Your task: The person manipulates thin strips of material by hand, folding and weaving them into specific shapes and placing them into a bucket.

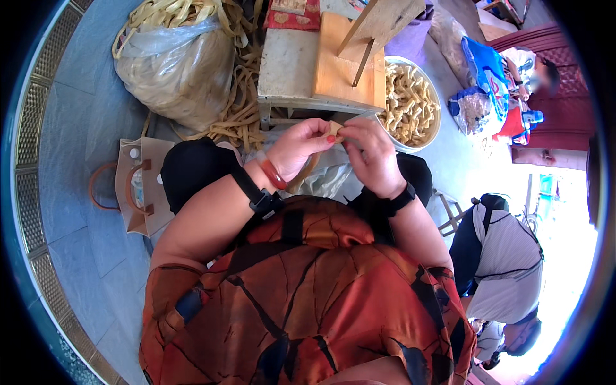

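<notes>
My left hand [298,146] and my right hand [372,156] meet in front of my lap. Both pinch a small folded piece of tan strip [335,130] between thumb and fingers; fingertips cover part of it. Just past my right hand stands a round white tub [438,122], filled with small knotted tan strips [407,102] that resemble tofu-skin knots. To the far left, a large clear plastic bag [176,74] bulges with long tan strips. More loose strips [240,106] trail down beside it.
Beyond my hands is a low worn bench [282,70] with a wooden board stand [327,58] on it. A beige handbag [154,192] sits on the tiled floor at my left. Blue packages [484,64] lie at the right, where other people [507,263] are seen.
</notes>
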`<state>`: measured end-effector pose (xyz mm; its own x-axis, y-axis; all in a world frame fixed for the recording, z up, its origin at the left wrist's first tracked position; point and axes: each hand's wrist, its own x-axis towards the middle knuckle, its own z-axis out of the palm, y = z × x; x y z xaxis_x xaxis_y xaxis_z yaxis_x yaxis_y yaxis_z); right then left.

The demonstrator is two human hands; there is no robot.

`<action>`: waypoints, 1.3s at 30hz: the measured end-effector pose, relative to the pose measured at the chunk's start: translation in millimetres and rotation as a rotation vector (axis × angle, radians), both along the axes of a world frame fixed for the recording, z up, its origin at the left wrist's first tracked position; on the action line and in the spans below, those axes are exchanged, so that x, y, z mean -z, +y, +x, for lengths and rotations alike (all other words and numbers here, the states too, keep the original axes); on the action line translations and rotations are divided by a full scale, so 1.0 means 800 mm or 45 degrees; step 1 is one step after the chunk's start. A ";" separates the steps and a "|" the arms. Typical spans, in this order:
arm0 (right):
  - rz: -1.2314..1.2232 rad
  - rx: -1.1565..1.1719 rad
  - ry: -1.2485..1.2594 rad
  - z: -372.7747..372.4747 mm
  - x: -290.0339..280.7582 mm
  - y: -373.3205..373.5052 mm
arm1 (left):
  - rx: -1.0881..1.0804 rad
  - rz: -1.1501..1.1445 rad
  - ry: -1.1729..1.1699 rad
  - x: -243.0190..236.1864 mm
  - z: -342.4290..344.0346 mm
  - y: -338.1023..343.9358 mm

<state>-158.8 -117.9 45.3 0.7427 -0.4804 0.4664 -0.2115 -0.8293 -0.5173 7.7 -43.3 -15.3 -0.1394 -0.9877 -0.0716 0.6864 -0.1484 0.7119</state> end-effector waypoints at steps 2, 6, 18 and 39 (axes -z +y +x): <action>-0.025 -0.012 0.066 -0.001 -0.003 -0.001 | -0.034 -0.057 -0.010 0.006 0.001 -0.002; 0.177 0.124 0.219 0.005 0.010 0.007 | 0.002 -0.005 -0.131 0.010 0.004 0.001; 0.484 0.073 0.251 0.003 0.017 0.009 | -0.166 -0.112 -0.622 -0.010 -0.004 0.013; 0.396 0.124 0.015 -0.015 -0.020 0.004 | 0.135 -0.015 -1.054 -0.052 0.050 -0.014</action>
